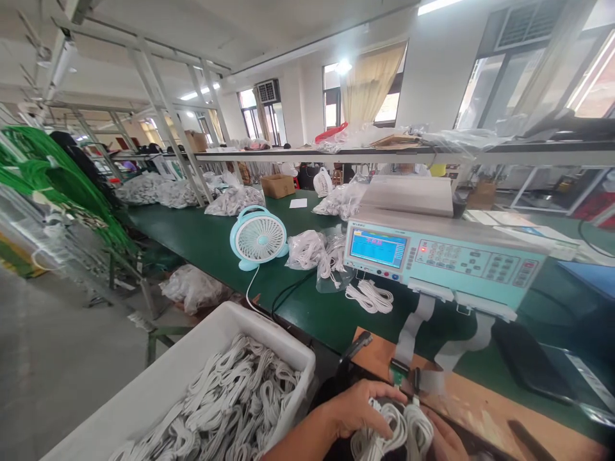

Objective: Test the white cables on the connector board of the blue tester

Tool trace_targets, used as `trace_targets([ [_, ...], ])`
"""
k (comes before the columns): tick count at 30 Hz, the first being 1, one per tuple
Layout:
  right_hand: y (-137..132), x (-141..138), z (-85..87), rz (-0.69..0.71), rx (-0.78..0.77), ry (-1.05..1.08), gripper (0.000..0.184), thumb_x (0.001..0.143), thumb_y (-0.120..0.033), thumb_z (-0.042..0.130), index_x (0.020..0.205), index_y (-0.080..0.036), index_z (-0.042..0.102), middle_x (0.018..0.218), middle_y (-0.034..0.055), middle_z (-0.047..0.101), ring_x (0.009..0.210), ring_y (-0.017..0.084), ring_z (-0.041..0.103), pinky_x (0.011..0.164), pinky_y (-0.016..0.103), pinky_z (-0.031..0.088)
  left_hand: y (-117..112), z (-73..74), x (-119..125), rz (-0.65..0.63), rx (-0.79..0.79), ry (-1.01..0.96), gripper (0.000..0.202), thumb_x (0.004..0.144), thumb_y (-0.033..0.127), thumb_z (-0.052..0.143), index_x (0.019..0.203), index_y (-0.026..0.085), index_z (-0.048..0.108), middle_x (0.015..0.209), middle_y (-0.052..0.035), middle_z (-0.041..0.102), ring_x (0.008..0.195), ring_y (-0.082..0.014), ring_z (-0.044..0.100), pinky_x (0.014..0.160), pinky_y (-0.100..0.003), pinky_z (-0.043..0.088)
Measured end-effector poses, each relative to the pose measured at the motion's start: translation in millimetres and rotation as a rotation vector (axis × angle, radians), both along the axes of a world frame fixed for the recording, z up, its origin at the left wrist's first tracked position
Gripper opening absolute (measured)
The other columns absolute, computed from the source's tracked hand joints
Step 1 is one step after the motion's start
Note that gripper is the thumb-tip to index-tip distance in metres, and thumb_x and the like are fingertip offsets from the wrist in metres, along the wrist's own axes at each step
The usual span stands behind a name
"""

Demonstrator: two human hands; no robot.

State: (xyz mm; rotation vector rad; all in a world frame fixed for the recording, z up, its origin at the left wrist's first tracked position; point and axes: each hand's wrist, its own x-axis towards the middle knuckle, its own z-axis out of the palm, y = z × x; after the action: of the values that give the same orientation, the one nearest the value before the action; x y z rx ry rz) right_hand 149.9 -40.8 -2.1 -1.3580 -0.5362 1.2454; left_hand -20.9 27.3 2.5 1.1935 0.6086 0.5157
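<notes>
At the bottom of the head view, my left hand [360,410] is wrapped round a coiled white cable [379,442]. Beside it, my right hand [444,438] is closed at a second white coil [419,432], its fingers partly hidden behind the cable. Both coils are close together at the front edge of a wooden board [485,397]. Just above my hands, a small green circuit board [398,373] and a dark connector [416,381] sit on the wood. Flat grey ribbon cables [413,330] run from there up to a light-blue tester [432,256] with a lit screen.
A white bin [240,314] full of coiled cables stands to the left. On the green table [192,234] are a blue fan [259,237], bagged cables [306,250], loose coils [369,296] and a dark phone-like slab [531,362]. Green cables [52,176] hang at far left.
</notes>
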Motion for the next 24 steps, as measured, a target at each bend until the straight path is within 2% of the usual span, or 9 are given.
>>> trace_targets([
  [6,-10,-14,-3.3,0.026,0.164,-0.100,0.030,0.057,-0.042,0.073,0.071,-0.016,0.066,0.067,0.0029,0.064,0.059,0.019,0.052,0.054,0.025,0.041,-3,4.6,-3,-0.037,-0.011,-0.021,0.062,0.048,0.012,0.071,0.109,0.017,0.064,0.092,-0.0034,0.062,0.075,-0.0143,0.051,0.070,-0.024,0.039],
  [11,-12,-19,-3.8,0.043,0.178,-0.109,0.029,0.070,-0.044,0.065,0.076,-0.016,0.063,0.063,-0.0003,0.057,0.055,0.014,0.044,0.051,0.022,0.035,1,7.5,-5,-0.088,-0.043,-0.001,0.061,0.052,0.013,0.069,0.112,0.015,0.062,0.085,-0.0031,0.063,0.072,-0.0136,0.051,0.070,-0.024,0.038],
  [18,-18,-25,7.5,0.042,0.131,-0.132,0.034,0.073,-0.050,0.062,0.076,-0.016,0.060,0.064,-0.0001,0.054,0.056,0.014,0.043,0.051,0.022,0.036,4,15.0,-7,-0.124,-0.021,0.032,0.058,0.055,0.010,0.064,0.113,0.016,0.061,0.093,-0.0026,0.062,0.074,-0.0133,0.051,0.070,-0.023,0.038],
  [22,-30,-28,9.6,0.076,0.131,-0.198,0.034,0.075,-0.050,0.059,0.070,-0.016,0.060,0.064,0.0004,0.053,0.061,0.015,0.044,0.057,0.024,0.039,7,17.3,-8,-0.149,0.073,0.066,0.058,0.055,0.009,0.063,0.113,0.018,0.062,0.113,-0.0032,0.057,0.090,-0.0182,0.052,0.082,-0.026,0.038],
  [24,-35,-26,6.4,0.073,0.138,-0.207,0.032,0.078,-0.048,0.057,0.074,-0.017,0.060,0.065,-0.0002,0.052,0.063,0.016,0.044,0.059,0.024,0.039,9,17.5,-8,-0.154,0.124,0.084,0.057,0.056,0.009,0.062,0.113,0.019,0.062,0.118,-0.0036,0.055,0.096,-0.0211,0.051,0.089,-0.029,0.036],
])
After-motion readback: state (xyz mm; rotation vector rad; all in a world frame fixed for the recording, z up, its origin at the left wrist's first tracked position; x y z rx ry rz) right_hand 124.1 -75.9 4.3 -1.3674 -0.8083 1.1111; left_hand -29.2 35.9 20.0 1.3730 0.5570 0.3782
